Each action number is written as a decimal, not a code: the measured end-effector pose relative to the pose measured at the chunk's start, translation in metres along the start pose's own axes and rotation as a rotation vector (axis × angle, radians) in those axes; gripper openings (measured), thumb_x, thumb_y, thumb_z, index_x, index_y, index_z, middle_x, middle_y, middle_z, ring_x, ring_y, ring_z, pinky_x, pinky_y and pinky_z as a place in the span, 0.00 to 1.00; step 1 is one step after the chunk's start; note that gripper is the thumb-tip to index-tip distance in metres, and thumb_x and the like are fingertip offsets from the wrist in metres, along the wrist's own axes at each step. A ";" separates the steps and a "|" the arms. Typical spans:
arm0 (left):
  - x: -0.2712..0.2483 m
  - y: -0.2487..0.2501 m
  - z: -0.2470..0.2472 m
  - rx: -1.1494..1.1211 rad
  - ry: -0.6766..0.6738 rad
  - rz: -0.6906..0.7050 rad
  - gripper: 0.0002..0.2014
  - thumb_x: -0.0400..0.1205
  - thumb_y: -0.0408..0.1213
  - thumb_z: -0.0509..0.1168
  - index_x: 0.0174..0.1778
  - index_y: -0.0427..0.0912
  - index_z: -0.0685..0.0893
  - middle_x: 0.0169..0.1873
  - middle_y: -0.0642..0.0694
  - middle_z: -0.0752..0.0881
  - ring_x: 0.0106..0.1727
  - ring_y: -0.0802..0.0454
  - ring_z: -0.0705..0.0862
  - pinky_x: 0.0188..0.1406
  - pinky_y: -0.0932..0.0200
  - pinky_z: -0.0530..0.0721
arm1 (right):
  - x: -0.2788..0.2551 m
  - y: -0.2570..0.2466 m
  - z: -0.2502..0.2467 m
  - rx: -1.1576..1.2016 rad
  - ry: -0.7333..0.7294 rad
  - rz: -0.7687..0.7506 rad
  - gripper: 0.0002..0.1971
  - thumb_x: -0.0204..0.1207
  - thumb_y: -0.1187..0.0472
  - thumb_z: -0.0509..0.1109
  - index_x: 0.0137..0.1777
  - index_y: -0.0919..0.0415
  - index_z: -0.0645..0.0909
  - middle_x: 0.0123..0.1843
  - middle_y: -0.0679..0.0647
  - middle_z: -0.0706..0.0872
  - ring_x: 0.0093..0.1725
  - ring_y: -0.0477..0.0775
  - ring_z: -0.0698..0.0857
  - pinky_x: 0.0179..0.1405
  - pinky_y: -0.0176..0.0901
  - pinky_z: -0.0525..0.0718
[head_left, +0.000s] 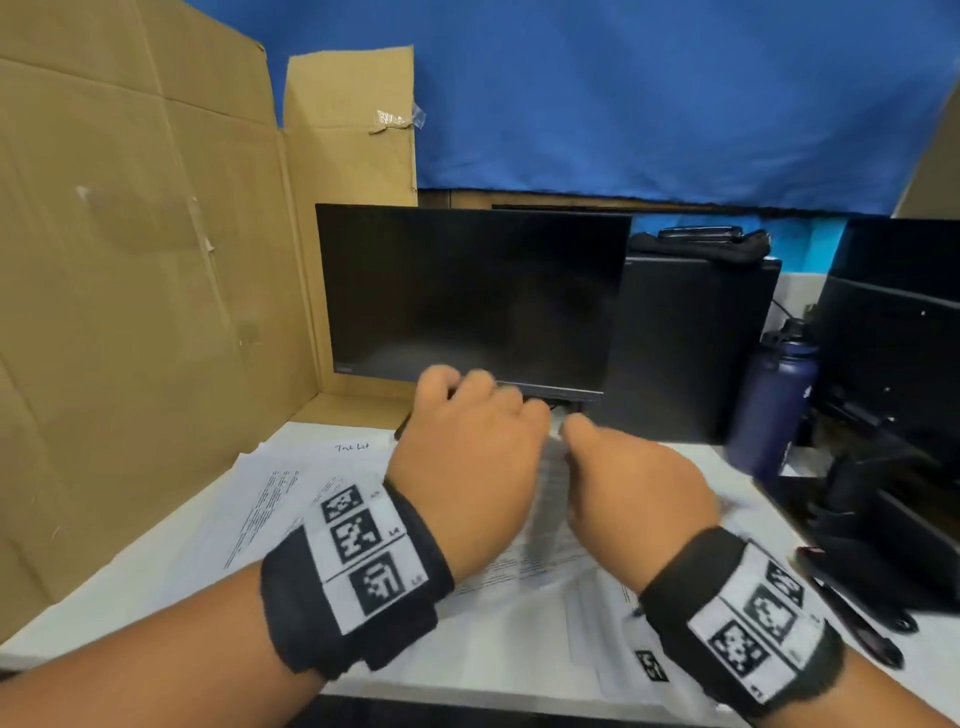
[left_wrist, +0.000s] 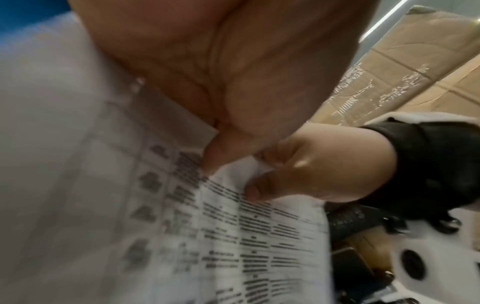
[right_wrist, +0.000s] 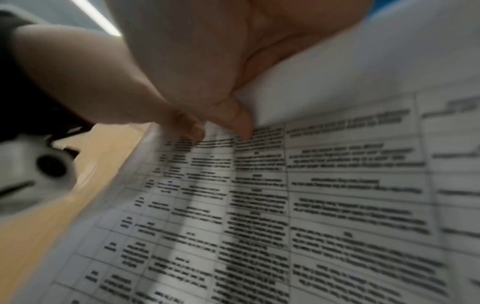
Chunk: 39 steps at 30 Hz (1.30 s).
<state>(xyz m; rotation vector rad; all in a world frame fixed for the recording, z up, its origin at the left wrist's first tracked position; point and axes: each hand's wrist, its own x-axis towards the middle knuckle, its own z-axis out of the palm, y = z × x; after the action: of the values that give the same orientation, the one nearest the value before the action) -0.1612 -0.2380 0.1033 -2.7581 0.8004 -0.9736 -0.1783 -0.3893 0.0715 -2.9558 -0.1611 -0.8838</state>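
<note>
A printed sheet (head_left: 554, 470) with a table of text is held up over the white table (head_left: 156, 561), in front of a dark monitor (head_left: 467, 296). My left hand (head_left: 467, 441) and right hand (head_left: 628, 480) are close together, each pinching the sheet's top edge. In the left wrist view my left fingertips (left_wrist: 217, 156) pinch the sheet (left_wrist: 259, 236) and the right hand (left_wrist: 311, 170) grips it just beside them. The right wrist view shows the right thumb (right_wrist: 242, 125) on the sheet (right_wrist: 337, 185), with the left hand's fingertip (right_wrist: 194, 130) next to it. The images are motion-blurred.
More printed papers (head_left: 291, 499) lie on the table under the hands. Cardboard panels (head_left: 130, 260) stand on the left. A black computer tower (head_left: 691, 343), a dark blue bottle (head_left: 774, 400) and black gear (head_left: 883, 467) crowd the right. Black pens (head_left: 852, 618) lie at the right edge.
</note>
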 end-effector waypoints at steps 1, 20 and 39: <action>-0.001 -0.005 0.004 -0.024 0.079 -0.067 0.24 0.79 0.38 0.60 0.73 0.54 0.77 0.64 0.50 0.82 0.75 0.41 0.76 0.77 0.36 0.65 | 0.003 0.005 -0.002 0.030 0.022 0.061 0.14 0.68 0.62 0.70 0.40 0.50 0.65 0.22 0.45 0.61 0.22 0.59 0.69 0.20 0.39 0.51; -0.066 0.015 0.113 -1.428 -0.023 -0.887 0.13 0.91 0.36 0.60 0.64 0.60 0.82 0.57 0.62 0.91 0.62 0.62 0.88 0.65 0.49 0.84 | -0.049 0.031 0.081 1.175 0.193 0.707 0.09 0.82 0.66 0.69 0.54 0.50 0.84 0.48 0.37 0.92 0.49 0.34 0.88 0.53 0.41 0.82; -0.067 -0.004 0.095 -1.209 -0.040 -0.857 0.10 0.90 0.46 0.62 0.45 0.53 0.84 0.36 0.45 0.89 0.36 0.51 0.86 0.36 0.60 0.83 | -0.039 0.036 0.024 0.832 0.188 0.607 0.41 0.73 0.65 0.79 0.81 0.47 0.63 0.80 0.51 0.72 0.74 0.50 0.76 0.73 0.55 0.75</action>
<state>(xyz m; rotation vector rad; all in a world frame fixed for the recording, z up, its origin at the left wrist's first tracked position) -0.1451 -0.2066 -0.0069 -4.3480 0.0839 -0.5159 -0.1931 -0.4264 0.0295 -1.9608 0.2934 -0.7409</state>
